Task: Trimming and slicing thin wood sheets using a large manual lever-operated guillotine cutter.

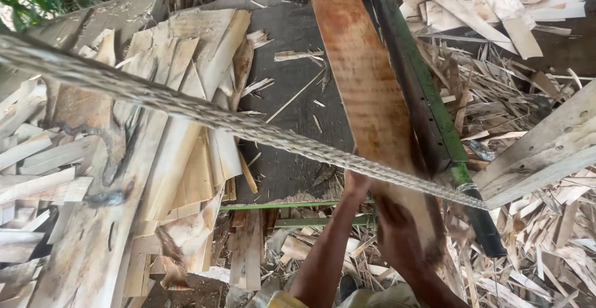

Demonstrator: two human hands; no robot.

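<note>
A long reddish-brown sheet of wood veneer (366, 78) lies lengthwise on a dark table (292, 122), its right edge against a green metal blade bar (428, 97). My left hand (356, 185) grips the sheet's near left edge. My right hand (397, 233) presses on the near end of the same sheet, blurred by motion. A thick twisted rope (186, 106) runs diagonally across the view above everything, from upper left to the bar's near end.
A stack of pale veneer strips (167, 146) covers the table's left side. Heaps of wood offcuts and splinters (521, 97) lie to the right. A pale plank (546, 149) angles in at right. More scraps sit below the table edge.
</note>
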